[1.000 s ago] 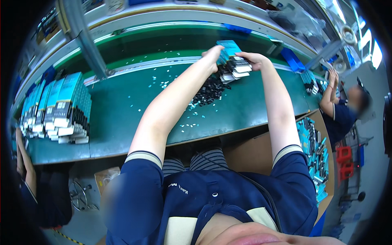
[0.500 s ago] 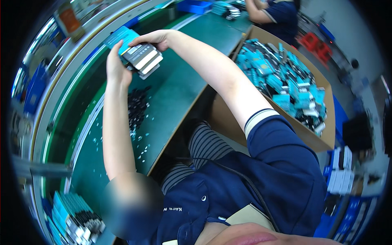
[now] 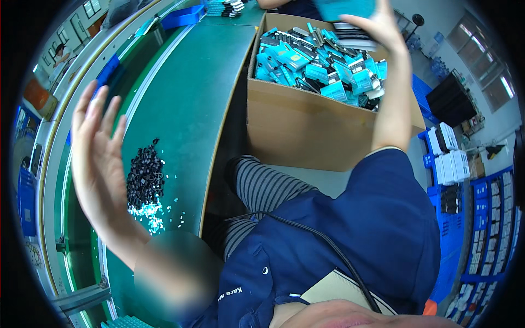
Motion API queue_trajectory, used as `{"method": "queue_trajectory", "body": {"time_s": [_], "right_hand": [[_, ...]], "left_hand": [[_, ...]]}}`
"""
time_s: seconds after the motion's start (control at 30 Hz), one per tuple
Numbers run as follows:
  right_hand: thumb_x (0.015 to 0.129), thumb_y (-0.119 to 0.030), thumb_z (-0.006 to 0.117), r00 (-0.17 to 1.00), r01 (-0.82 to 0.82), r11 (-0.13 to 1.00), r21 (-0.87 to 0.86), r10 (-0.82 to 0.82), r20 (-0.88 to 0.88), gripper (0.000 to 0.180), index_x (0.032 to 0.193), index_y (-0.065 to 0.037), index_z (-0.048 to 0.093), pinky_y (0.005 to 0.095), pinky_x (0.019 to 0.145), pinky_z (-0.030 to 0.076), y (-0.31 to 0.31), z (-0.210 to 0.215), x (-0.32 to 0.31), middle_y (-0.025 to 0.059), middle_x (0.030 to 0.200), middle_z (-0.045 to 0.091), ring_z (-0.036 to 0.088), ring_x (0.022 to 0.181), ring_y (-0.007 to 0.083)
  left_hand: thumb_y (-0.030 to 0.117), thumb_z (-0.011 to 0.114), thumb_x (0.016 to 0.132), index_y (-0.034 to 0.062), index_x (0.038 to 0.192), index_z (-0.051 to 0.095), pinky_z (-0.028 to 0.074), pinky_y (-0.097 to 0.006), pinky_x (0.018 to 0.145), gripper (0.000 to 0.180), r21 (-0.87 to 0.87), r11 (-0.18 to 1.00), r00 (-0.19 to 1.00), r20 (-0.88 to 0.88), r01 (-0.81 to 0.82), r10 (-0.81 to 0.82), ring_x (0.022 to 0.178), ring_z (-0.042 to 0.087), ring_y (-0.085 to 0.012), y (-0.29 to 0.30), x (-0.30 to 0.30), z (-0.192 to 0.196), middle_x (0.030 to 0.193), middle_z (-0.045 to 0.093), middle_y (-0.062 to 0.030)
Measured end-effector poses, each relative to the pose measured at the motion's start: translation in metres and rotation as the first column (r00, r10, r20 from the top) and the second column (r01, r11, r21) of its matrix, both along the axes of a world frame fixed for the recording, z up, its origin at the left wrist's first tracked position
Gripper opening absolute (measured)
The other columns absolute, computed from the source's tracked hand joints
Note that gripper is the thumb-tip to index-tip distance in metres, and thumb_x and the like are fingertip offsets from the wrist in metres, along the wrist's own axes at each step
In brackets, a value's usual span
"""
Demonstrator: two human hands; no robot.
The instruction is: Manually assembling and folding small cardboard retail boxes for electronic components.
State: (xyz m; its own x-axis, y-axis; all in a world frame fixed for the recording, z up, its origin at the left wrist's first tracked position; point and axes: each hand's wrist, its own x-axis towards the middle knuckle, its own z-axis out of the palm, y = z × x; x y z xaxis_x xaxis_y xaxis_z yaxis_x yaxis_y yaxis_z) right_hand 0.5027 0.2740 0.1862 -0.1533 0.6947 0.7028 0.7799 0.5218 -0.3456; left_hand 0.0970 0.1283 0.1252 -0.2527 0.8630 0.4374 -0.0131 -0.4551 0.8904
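Observation:
My right hand [image 3: 384,28] is raised at the upper right, gripping a stack of flat teal packs with black and white edges [image 3: 345,10]. The stack is above the far right part of a big cardboard box [image 3: 306,128]. Inside the box lies a jumbled heap of similar teal-and-black packs [image 3: 331,68]. At the left, my left hand [image 3: 101,156] is in the air over the green table [image 3: 188,115], fingers spread, holding nothing. Beside it on the table is a pile of small black pieces [image 3: 145,174], with tiny white and pale-blue bits [image 3: 152,214] scattered at its near side.
A blue tray [image 3: 183,17] and a row of teal packs [image 3: 225,7] are at the table's far end. More teal packs [image 3: 126,322] show at the lower edge. A co-worker's arm [image 3: 273,3] is beyond the box. Blue racks [image 3: 481,218] stand at the right.
My hands have parted. The right one has swung from over the table to above the box, carrying the pack stack; the left let go and opened. The view has turned rightward.

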Motion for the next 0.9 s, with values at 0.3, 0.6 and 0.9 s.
{"method": "queue_trajectory", "body": {"time_s": [0.3,0.6,0.9], "right_hand": [[0.056,-0.047,0.079,0.433,0.771,0.466,0.434,-0.883,0.179,0.114,0.145,-0.025,0.012,0.0518,0.094,0.036,-0.071,-0.048,0.186,0.0225,0.125,0.038,0.042,0.116,0.0393],[0.055,-0.060,0.075,0.537,0.825,0.184,-0.534,-0.548,0.641,0.100,0.139,-0.022,0.036,0.0484,0.107,0.027,-0.020,-0.257,0.319,0.0168,0.145,0.025,0.026,0.134,0.0313],[0.048,-0.064,0.077,0.480,0.829,0.196,-0.523,-0.729,0.488,0.113,0.138,-0.011,0.035,0.0480,0.103,0.035,-0.014,-0.260,0.325,0.0208,0.140,0.034,0.040,0.127,0.0327]], "left_hand": [[0.030,0.037,0.094,-0.0035,0.137,0.029,0.025,-0.048,0.109,0.056,0.161,0.983,0.994,-0.046,-0.089,0.098,0.131,0.032,-0.0371,-0.026,-0.026,0.011,0.140,0.033,-0.0225],[0.033,0.036,0.094,-0.0017,0.138,0.029,0.023,-0.050,0.109,0.057,0.193,0.979,0.987,-0.131,-0.070,0.097,0.132,0.030,-0.0379,-0.029,-0.018,0.012,0.142,0.032,-0.0214],[0.035,0.030,0.095,-0.0008,0.139,0.028,0.023,-0.051,0.109,0.057,0.330,0.753,0.604,0.454,0.569,-0.655,0.132,0.030,-0.0379,-0.032,-0.051,0.008,0.142,0.031,-0.0219]]}}
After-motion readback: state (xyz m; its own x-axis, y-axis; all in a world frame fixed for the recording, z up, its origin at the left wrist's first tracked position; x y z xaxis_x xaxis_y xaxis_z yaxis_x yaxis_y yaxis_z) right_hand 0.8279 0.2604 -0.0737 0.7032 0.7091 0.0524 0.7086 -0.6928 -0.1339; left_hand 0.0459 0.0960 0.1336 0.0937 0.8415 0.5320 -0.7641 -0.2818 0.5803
